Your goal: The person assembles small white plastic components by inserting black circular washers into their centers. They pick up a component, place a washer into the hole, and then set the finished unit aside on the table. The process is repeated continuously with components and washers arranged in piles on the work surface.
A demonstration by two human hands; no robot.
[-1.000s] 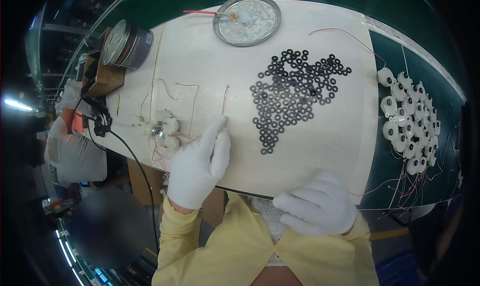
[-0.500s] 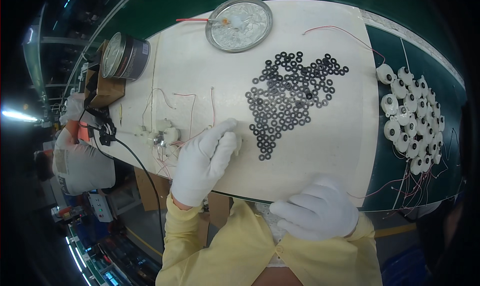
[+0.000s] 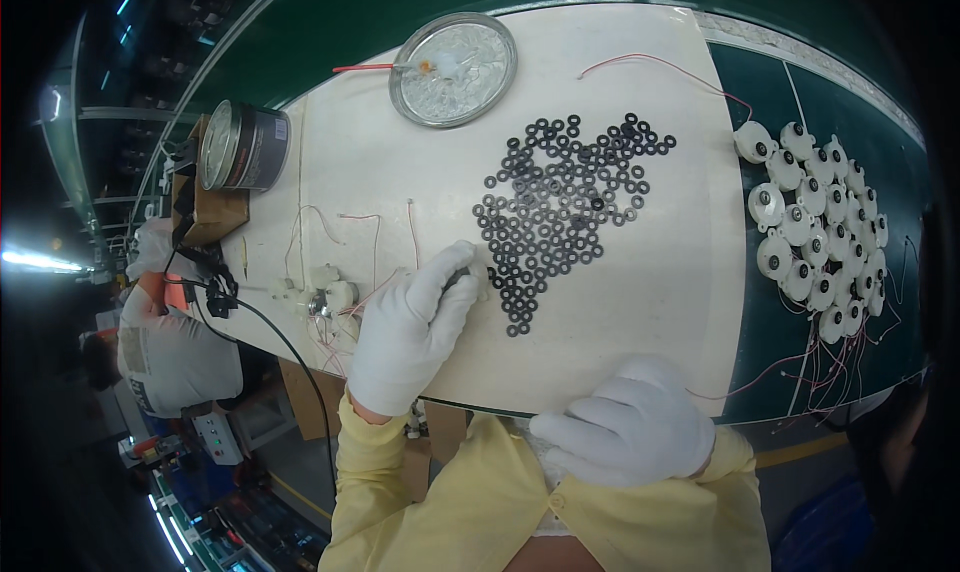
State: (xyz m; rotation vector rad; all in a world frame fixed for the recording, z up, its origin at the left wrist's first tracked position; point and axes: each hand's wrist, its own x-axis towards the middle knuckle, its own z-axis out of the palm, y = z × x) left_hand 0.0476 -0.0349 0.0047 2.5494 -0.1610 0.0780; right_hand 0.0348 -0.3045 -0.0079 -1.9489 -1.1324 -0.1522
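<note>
My left hand (image 3: 412, 322), in a white glove, is closed with thumb and fingers pinched together. At its fingertips a small white plastic part (image 3: 483, 278) partly shows; the glove hides the rest. That part sits right beside the left edge of the spread of black rubber rings (image 3: 545, 212). My right hand (image 3: 630, 427), also gloved, rests near the table's front edge with its fingers stretched out to the left and nothing visible in it. Left of my left hand lie several white wired parts (image 3: 335, 297) with thin red and white leads.
Many white round parts with black centres (image 3: 815, 232) cover the green surface at right. At the back are a round metal dish (image 3: 455, 102) of clear gel with a red-handled brush (image 3: 365, 68). A tin (image 3: 250, 147) and cardboard box (image 3: 222, 207) stand at left, near a black cable (image 3: 285, 337). A co-worker sits beyond.
My left hand, with the white part, has come closer to the left edge of the black rings. The whole view has shifted slightly. My right hand stays nearly in place.
</note>
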